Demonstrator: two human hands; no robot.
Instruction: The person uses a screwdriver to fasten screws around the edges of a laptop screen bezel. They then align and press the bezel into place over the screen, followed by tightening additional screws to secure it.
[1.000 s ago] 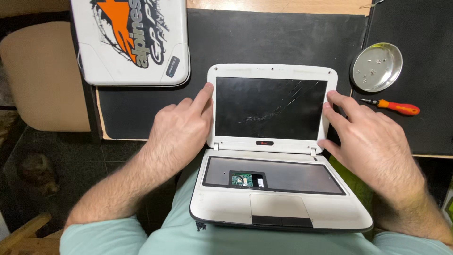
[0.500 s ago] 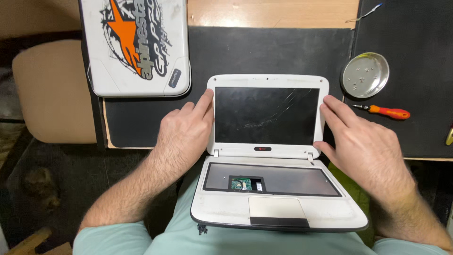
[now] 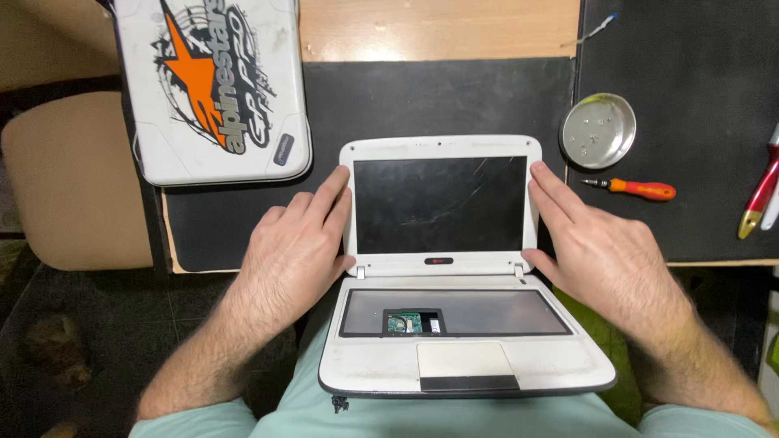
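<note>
A wooden desk point(image 3: 438, 28) under black mats point(image 3: 438, 97); beige chair point(image 3: 69, 178) beside.

My left hand point(image 3: 296, 247) hides the laptop point(image 3: 442, 268) bezel's left edge. The frame cuts off the red-handled pliers point(image 3: 761, 195) at right. I can't make out the specks in the metal dish point(image 3: 598, 130).

One head-worn view looks steeply down, close over the laptop point(image 3: 442, 268) on the lap and the desk point(image 3: 438, 32) beyond
</note>
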